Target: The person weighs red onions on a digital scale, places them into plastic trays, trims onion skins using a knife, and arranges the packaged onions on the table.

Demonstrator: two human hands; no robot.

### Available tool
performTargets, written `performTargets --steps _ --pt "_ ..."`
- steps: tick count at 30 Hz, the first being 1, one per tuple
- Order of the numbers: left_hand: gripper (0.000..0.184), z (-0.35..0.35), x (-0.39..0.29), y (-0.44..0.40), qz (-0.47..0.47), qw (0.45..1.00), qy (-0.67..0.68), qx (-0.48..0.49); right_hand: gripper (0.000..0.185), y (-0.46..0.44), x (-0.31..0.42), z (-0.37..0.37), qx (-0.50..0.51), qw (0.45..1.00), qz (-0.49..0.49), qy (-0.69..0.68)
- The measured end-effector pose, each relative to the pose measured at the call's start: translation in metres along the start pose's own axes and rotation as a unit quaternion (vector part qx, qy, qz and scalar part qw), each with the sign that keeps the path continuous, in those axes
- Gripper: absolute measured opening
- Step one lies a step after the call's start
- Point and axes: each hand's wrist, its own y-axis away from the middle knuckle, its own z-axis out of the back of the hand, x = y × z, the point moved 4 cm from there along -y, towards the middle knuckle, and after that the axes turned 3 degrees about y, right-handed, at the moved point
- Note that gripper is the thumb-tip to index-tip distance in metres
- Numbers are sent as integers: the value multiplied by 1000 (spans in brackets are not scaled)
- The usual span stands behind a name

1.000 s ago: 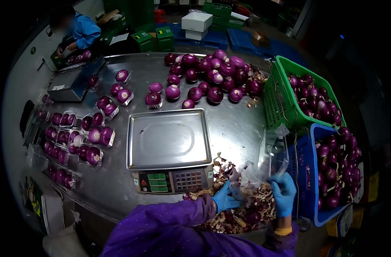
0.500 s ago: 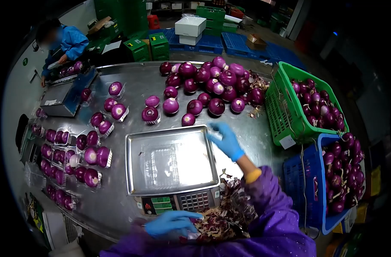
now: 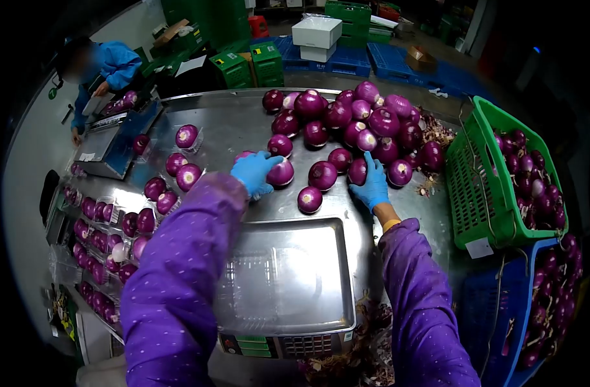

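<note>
Your left grip (image 3: 255, 174) and right grip (image 3: 373, 187) are each touching a purple onion (image 3: 282, 173), pile's (image 3: 383, 121) near the desk's (image 3: 224, 109) far edge, green crate's (image 3: 467, 200) at the right edge.

We've got blue gloves on, same on the left hand (image 3: 252, 173) and right hand (image 3: 372, 186). Behind each one it's loose purple sleeves (image 3: 421, 290) with little pale dots all over, plus a yellowish-orange band (image 3: 390, 225) peeking out at our right wrist.
</note>
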Motion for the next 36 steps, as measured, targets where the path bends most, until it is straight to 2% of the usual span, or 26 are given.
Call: performTargets --steps 2,4,6,7,8,10,11,12,14,16,18,20,22,26,28,31,34,36 --pt "82 -24 -5 -34 -2 993 -114 26 107 -1 -15 -4 -52 996 33 -68" --pt "87 -41 -8 -57 2 986 -155 54 92 10 -23 8 -39 971 -23 -236" --pt "85 -49 -12 -67 12 983 -168 70 78 34 -28 26 62 866 -121 -481" --pt "83 -59 -5 -75 6 983 -177 42 65 43 -23 37 117 800 -118 -576" --pt "81 -70 4 -84 13 984 -173 29 64 59 -19 51 154 706 -141 -676" --pt "76 -57 -5 -82 -3 981 -181 64 64 90 -9 78 186 583 -236 -755" --pt "71 -47 -9 -76 -12 985 -163 55 65 99 2 92 204 546 -198 -788" --pt "69 -32 -16 -69 -32 994 -104 7 76 108 10 102 238 554 -175 -778" --pt "66 0 -14 -43 -51 995 15 -83 77 123 24 118 279 568 -160 -757" --pt "69 37 -17 -2 -13 977 128 -167 74 139 47 131 299 621 -120 -715" --pt "73 67 -17 48 -18 954 205 -219 82 153 87 141 296 707 -46 -641" --pt "73 81 -12 104 -16 907 364 -212 89 170 129 144 284 787 76 -542" --pt "74 84 -24 167 -2 823 536 -187 93 188 175 145 296 827 195 -436" --pt "85 54 -22 255 -3 824 510 -245 96 216 233 105 285 861 305 -289" --pt "88 43 -25 279 14 839 485 -246 94 227 255 93 283 889 350 -89" --pt "88 20 -15 287 37 811 527 -253 91 241 262 60 290 880 373 37" --pt "83 14 -15 277 46 804 543 -237 91 247 263 54 303 863 400 62" --pt "80 10 -17 261 25 810 547 -211 80 245 258 66 291 879 376 -24"
